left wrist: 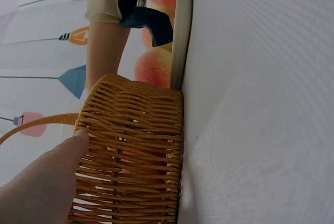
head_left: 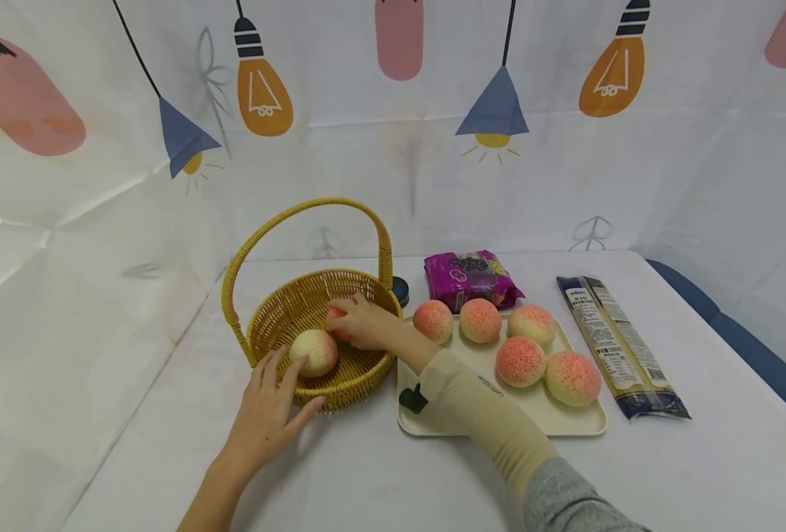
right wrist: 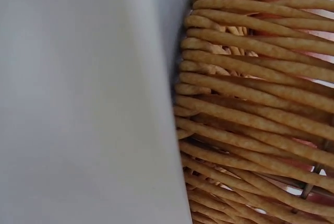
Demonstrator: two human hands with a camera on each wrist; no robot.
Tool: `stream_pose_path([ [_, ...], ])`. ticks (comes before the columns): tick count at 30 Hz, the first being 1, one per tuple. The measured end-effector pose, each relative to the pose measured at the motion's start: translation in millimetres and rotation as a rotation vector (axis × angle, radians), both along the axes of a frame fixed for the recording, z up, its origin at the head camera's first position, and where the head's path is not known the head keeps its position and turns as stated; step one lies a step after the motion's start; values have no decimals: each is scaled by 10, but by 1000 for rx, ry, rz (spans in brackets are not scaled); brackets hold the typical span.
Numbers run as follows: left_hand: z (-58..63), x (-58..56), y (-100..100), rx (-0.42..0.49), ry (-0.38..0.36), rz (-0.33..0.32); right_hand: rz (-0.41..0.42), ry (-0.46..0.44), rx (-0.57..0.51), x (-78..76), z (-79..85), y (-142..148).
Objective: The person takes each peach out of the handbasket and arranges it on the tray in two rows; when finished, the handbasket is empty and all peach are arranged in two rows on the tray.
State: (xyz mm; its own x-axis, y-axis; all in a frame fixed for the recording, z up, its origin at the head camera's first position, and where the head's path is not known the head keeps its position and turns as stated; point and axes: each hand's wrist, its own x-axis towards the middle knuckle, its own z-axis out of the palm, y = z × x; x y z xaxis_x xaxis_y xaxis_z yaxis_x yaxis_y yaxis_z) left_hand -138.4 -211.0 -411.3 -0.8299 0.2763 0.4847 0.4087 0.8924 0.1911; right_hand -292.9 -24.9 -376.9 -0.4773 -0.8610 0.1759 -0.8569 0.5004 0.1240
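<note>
A wicker basket (head_left: 349,395) with a tall arched handle stands left of centre. Inside it lies a pale peach (head_left: 315,352) with a pink blush. My left hand (head_left: 268,414) rests at the near left rim, fingers spread and fingertips beside that peach; in the left wrist view its thumb (left wrist: 73,148) touches the basket's upper edge. My right hand (head_left: 364,323) reaches over the right rim and holds a redder peach (head_left: 337,324) inside the basket, mostly covered by the fingers. In the right wrist view, the woven wall (right wrist: 261,93) fills the right side.
A cream tray (head_left: 433,425) holding several peaches (head_left: 521,362) sits to the right, under my right forearm. Behind it lies a purple snack package (head_left: 470,279), with a dark round object (head_left: 400,290) beside the basket. A long clear packet (head_left: 622,347) lies right of the tray.
</note>
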Motion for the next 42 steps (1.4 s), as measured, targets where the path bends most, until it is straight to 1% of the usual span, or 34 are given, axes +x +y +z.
stream_pose_path([
  [9,3,-6,32,-7,-31,2,39,-11,-87,49,54,115],
  [17,18,-5,43,-10,-69,9,37,-6,-152,92,93,217],
  [23,23,10,29,3,-82,13,24,-41,-148,126,136,279],
  [27,20,19,25,3,-80,13,36,-45,-159,150,155,306],
  [33,15,22,11,4,-69,14,75,-20,-178,183,193,355],
  [42,3,14,6,7,-67,17,97,42,-189,230,252,440],
])
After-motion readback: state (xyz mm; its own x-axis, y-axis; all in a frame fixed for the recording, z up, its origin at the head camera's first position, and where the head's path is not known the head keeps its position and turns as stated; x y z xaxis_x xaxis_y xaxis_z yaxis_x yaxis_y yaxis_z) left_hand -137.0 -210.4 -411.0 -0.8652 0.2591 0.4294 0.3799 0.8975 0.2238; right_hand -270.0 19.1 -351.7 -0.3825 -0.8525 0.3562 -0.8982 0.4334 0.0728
